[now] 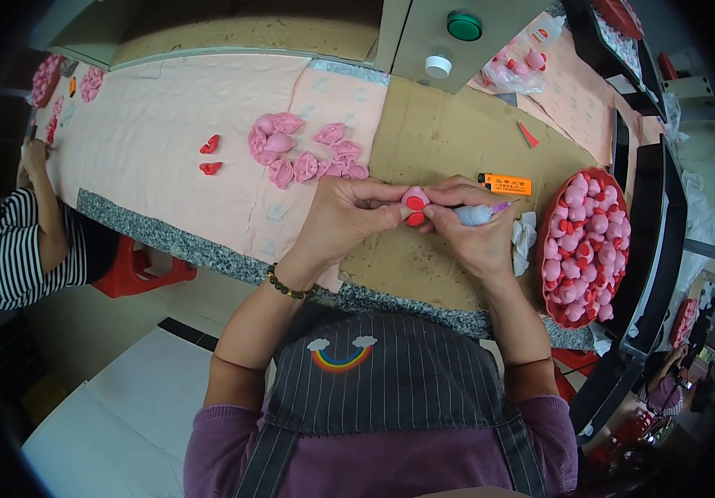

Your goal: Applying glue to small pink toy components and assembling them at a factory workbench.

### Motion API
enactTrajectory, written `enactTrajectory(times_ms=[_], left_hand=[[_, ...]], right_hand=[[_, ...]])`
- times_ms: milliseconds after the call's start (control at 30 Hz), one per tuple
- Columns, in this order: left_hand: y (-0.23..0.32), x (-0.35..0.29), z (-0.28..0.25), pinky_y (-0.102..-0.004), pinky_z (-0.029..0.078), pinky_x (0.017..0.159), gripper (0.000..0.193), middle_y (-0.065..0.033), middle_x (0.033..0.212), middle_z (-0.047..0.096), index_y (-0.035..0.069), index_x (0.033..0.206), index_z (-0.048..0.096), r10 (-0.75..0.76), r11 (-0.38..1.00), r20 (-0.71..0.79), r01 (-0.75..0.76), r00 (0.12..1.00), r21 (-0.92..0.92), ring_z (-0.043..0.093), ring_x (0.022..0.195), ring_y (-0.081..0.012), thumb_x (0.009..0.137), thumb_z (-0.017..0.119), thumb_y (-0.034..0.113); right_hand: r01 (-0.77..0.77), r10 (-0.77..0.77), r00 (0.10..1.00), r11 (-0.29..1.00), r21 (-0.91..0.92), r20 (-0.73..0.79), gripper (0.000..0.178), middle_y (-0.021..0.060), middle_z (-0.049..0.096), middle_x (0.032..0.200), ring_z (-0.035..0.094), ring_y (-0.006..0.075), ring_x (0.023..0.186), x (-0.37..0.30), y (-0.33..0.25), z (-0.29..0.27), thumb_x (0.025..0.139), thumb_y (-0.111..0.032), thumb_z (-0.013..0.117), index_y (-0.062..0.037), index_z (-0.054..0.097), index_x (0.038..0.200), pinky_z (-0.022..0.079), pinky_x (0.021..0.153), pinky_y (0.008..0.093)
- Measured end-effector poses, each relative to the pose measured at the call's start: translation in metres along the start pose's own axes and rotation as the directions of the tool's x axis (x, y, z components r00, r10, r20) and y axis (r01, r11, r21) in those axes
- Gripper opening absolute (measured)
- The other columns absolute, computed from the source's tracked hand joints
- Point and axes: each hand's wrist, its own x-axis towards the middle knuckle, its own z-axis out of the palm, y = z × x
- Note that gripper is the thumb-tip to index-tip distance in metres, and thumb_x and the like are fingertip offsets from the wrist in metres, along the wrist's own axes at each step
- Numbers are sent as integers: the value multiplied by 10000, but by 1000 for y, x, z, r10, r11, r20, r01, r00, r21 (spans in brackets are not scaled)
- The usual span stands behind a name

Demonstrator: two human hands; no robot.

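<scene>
Holding a pink and red toy (414,199) between two hands

Your left hand (331,220) and your right hand (480,236) are both grasping the toy with the fingertips, and it is located in front of you, above the brown board (449,124). Your right hand also keeps a small bottle (475,215) with purple tip. Just beyond this hand lies an orange lighter (508,183), and a white tissue (524,241) is to its right. Further right stands the red basket (547,286), full of pink and red toys (587,249). On the left, pink pieces (280,143) and two red pieces (210,168) lie on the cloth (158,141).
</scene>
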Motion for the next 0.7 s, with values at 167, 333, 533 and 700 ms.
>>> enactTrajectory(times_ms=[167, 333, 533, 700], left_hand=[[1, 1, 1, -225, 519, 716, 240, -117, 874, 666, -42, 993, 635, 3, 1000, -10, -3, 1000, -26, 633, 768, -123, 759, 673, -1], [-2, 1, -1, -262, 528, 748, 273, -135, 960, 642, -50, 1061, 595, 12, 987, 16, -9, 1000, -157, 628, 844, -160, 791, 622, -24], [4, 0, 8, -307, 524, 816, 301, -152, 1031, 601, -58, 1120, 547, 16, 921, 35, -1, 999, -390, 597, 949, -194, 820, 561, -52], [-6, 0, 7, -301, 522, 819, 294, -145, 1032, 601, -54, 1097, 558, 104, 941, 42, -85, 994, -328, 598, 949, -194, 806, 595, -33]], right_hand=[[21, -21, 1000, 1000, -10, -5, 137, 155, 583, 885, 618, 195, 701, 0, 0, 0, 752, 115, 579, 88, 625, 878, 560, 582, 262], [-7, 7, 1000, 1000, -10, 25, 182, 120, 578, 873, 594, 159, 717, 3, 2, -5, 744, 73, 633, 66, 634, 927, 517, 587, 234], [174, -159, 983, 966, -189, 94, 345, 67, 584, 871, 563, 130, 772, -1, -9, 0, 689, 16, 717, 37, 621, 1019, 451, 672, 231], [116, -120, 990, 992, -51, -79, 390, 90, 608, 863, 568, 141, 788, -9, 1, 7, 665, -19, 749, 29, 611, 1027, 453, 692, 252]])
